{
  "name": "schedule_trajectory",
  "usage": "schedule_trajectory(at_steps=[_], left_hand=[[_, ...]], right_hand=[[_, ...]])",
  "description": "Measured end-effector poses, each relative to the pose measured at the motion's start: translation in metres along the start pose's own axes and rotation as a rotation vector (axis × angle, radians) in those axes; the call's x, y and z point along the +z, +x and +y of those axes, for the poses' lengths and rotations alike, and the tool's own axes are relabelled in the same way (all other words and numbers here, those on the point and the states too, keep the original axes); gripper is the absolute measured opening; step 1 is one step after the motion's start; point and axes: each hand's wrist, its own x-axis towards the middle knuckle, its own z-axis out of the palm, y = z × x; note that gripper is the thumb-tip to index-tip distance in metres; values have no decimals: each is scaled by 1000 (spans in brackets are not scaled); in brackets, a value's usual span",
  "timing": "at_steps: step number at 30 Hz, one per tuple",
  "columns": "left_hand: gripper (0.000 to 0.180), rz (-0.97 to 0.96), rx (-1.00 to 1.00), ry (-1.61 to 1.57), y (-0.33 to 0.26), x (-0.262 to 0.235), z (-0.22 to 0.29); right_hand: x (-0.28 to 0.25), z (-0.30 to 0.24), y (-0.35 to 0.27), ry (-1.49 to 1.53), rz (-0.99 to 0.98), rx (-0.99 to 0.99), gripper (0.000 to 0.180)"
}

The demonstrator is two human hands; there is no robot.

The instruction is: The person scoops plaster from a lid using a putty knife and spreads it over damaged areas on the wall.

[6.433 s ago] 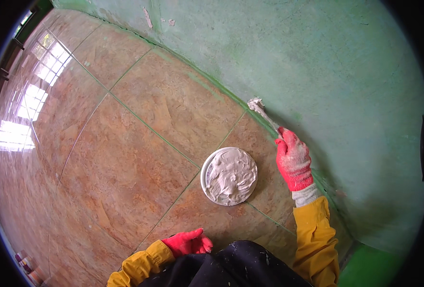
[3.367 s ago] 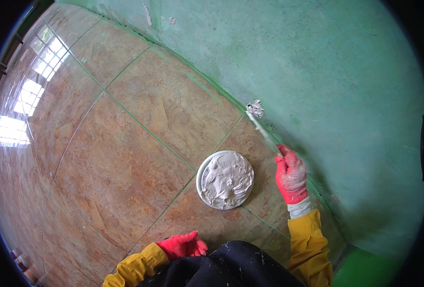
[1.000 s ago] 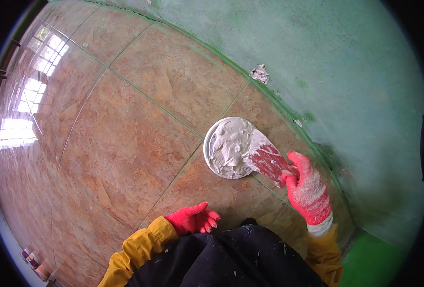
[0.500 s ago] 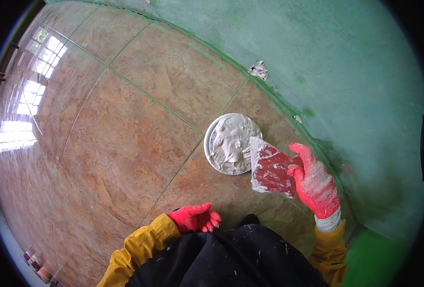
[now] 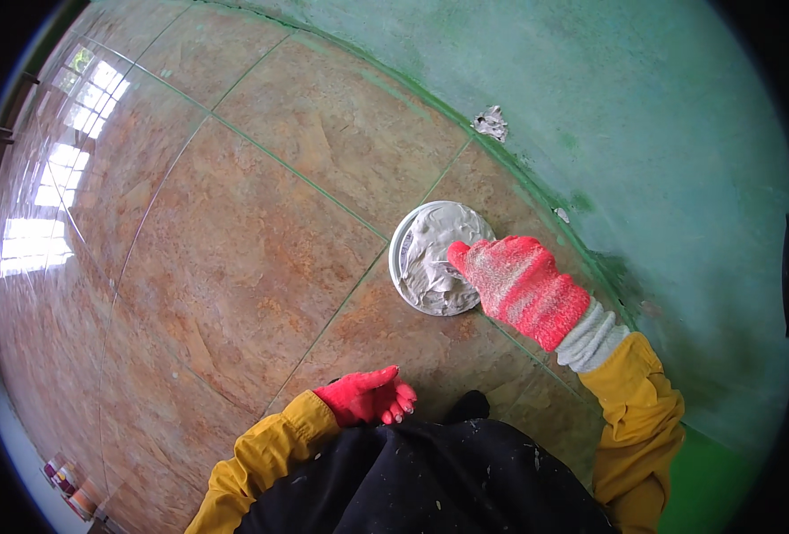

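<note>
Head view, looking down: the right hand (image 5: 521,289), in a red knit glove, reaches over a round white tub of grey filler paste (image 5: 437,258) on the brown tiled floor (image 5: 234,249). Its fingers curl over the tub's right side; whether they grip anything cannot be told. The left hand (image 5: 365,397), also gloved, rests loosely curled and empty by the dark trousers (image 5: 430,481). A blob of paste (image 5: 491,122) sits where the floor meets the green wall (image 5: 644,133).
</note>
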Motion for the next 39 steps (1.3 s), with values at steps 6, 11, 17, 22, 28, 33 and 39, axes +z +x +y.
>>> schedule_trajectory(at_steps=[6,11,17,22,28,33,39], left_hand=[[56,-42,-6,-18,-4,-14,15],[56,-21,-1,-20,0,-27,28],[56,7,-5,7,7,-29,38],[55,8,8,41,12,-24,36],[46,108,-61,94,21,-1,34],[47,267,-71,431,43,33,40],[55,241,-134,666,69,65,38]], right_hand=[[9,4,27,69,20,-60,28],[22,27,38,156,25,-79,16],[27,41,44,322,-144,15,23],[56,71,38,592,-145,110,19],[81,89,26,965,-186,182,19],[100,101,8,1251,-197,284,20],[93,82,-39,1197,74,350,16]])
